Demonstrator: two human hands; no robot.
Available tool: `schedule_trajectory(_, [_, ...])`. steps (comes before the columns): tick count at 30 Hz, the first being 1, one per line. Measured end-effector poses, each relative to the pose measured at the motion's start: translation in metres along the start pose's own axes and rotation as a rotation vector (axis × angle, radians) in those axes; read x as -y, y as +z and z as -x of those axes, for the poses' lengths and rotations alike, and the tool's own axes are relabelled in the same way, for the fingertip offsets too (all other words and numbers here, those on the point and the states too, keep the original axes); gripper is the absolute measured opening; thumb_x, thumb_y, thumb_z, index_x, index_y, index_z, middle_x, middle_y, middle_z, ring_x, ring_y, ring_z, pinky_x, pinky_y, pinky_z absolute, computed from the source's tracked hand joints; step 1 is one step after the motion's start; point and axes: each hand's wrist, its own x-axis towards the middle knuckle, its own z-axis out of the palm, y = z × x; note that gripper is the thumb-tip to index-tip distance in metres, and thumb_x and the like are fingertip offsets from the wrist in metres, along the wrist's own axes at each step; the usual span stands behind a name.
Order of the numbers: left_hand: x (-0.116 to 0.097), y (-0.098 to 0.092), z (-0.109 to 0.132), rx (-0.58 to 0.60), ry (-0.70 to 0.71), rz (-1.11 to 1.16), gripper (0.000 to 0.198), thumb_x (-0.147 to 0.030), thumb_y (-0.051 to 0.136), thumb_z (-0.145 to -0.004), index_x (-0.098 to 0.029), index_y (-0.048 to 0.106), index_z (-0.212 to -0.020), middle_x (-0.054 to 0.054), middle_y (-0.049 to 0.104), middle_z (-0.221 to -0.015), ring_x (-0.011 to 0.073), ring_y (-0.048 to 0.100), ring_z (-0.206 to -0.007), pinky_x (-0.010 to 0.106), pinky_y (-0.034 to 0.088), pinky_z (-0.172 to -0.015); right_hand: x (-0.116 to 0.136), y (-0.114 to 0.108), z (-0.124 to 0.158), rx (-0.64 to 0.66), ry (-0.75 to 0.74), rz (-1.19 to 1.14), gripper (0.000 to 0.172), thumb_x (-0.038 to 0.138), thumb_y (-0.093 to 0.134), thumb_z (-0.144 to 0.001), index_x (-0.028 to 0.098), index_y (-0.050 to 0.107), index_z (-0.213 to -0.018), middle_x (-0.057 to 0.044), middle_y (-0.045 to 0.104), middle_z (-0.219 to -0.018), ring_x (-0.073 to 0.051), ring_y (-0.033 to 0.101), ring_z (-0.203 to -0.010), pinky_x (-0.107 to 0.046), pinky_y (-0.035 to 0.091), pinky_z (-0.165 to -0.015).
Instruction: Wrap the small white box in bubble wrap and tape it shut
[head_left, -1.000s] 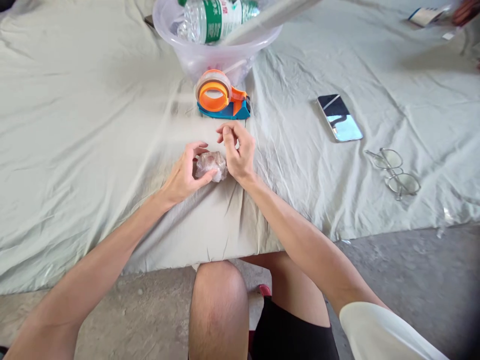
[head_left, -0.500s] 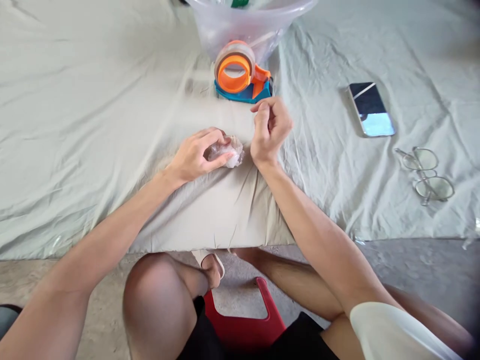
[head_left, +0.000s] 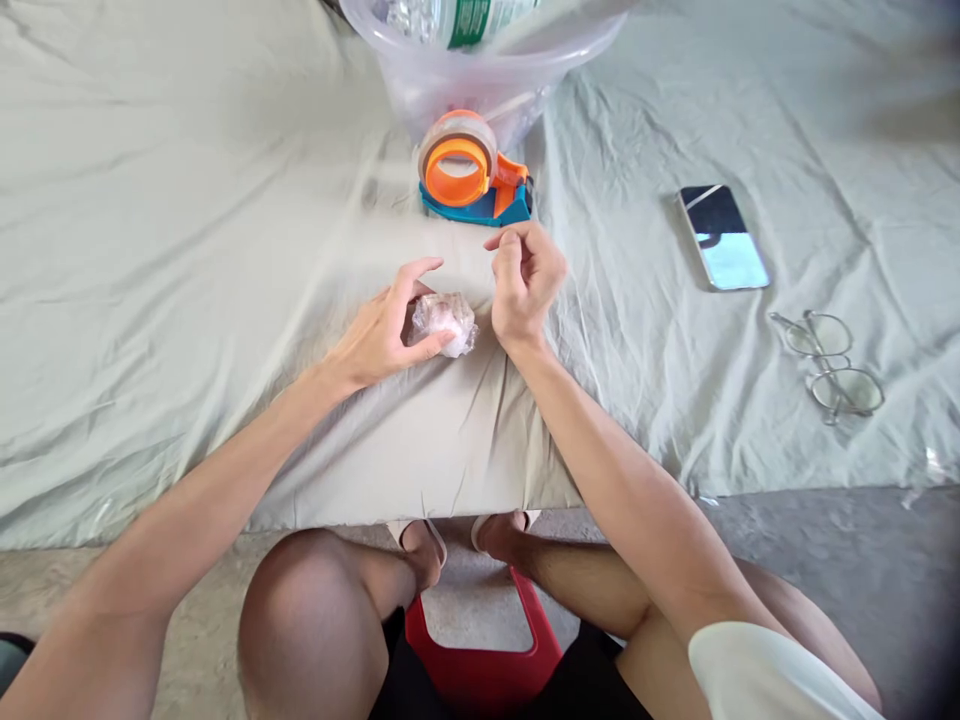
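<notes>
- On the cloth-covered tabletop, between the person's two hands, sits a small plastic-wrapped lump.
- The left hand curves wide around the lump, thumb against its near side, forefinger raised; so loose a hold could let it roll or twist away.
- The right hand is curled narrow near the lump (whether it pinches anything thin and clear, I cannot tell); if so, a hard tug could tear that.
- The tape dispenser stands just beyond the right hand, before the tub; a stray knuckle could tip it.
- Wrinkles could drag under a sweeping arm, shifting the phone and glasses.
</notes>
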Motion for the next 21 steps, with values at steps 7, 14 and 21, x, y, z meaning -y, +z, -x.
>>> schedule_trajectory(7, [-0.003, -0.004, 0.0, -0.094, 0.12, 0.016, 0.075, -0.084, 0.033, -0.121, -0.036, 0.042, -0.178, 0.012, 0.066, -0.17, 0.0375, 0.067, -0.155, 0.059, 0.061, -0.121, -0.008, -0.003, -0.002, 0.02, 0.058, 0.013, 0.049, 0.066, 0.051, -0.119, 0.03, 0.062, -0.089, 0.0, 0.05, -0.076, -0.02, 0.051, -0.067, -0.04, 0.044, -0.069])
schedule_trajectory(14, [-0.011, -0.008, 0.002, -0.163, 0.229, -0.157, 0.06, -0.074, 0.04, -0.124, -0.029, 0.061, -0.158, 0.013, 0.074, -0.156, 0.0353, 0.072, -0.144, 0.059, 0.065, -0.116, -0.008, -0.004, -0.002, 0.023, 0.08, 0.097, 0.054, 0.069, 0.042, -0.12, 0.029, 0.062, -0.09, 0.0, 0.049, -0.076, -0.019, 0.052, -0.066, -0.039, 0.046, -0.069])
schedule_trajectory(21, [-0.012, 0.0, 0.006, -0.039, 0.202, -0.351, 0.093, -0.085, 0.055, -0.116, -0.018, 0.042, -0.179, 0.022, 0.076, -0.151, 0.0417, 0.08, -0.129, 0.058, 0.066, -0.108, 0.0, -0.003, -0.002, -0.005, 0.05, 0.018, 0.042, 0.056, 0.054, -0.116, 0.028, 0.062, -0.086, 0.002, 0.052, -0.071, -0.016, 0.043, -0.059, -0.038, 0.048, -0.065])
